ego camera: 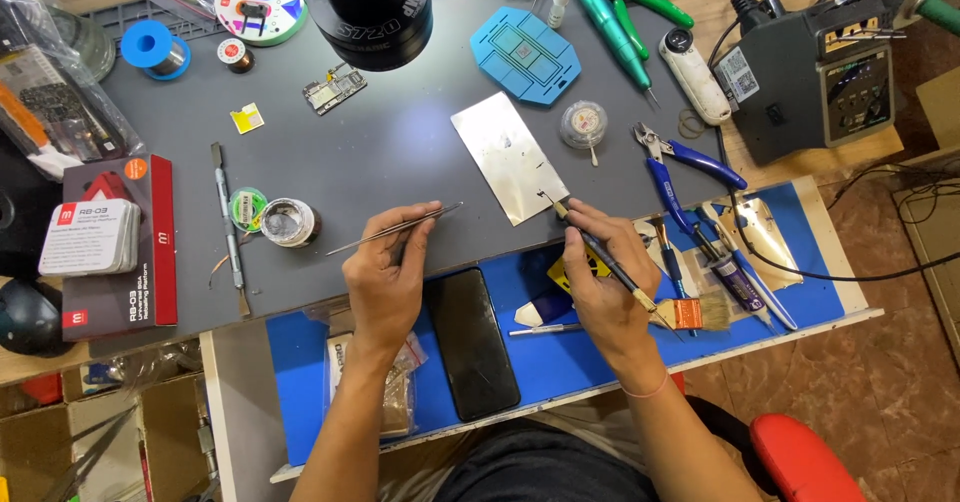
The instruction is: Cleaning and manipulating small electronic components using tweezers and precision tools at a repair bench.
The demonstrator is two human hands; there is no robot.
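Note:
My left hand (385, 272) grips thin metal tweezers (400, 228) that lie almost flat over the grey mat (400, 152), tips pointing left. My right hand (605, 272) holds a small black-handled brush (600, 252) like a pen, its tip touching the lower right corner of a shiny metal plate (505, 152) on the mat. A dark phone (478, 340) lies face up on the blue mat (560, 352) between my forearms.
A microscope head (370, 2) hangs over the mat's top. A small round jar (290, 222), a green tape roll (247, 207), a spudger (228, 227), a circuit board (335, 89), a blue fixture (525, 54), blue pliers (680, 167), a wide brush (700, 312) and a solder station (810, 77) surround the work.

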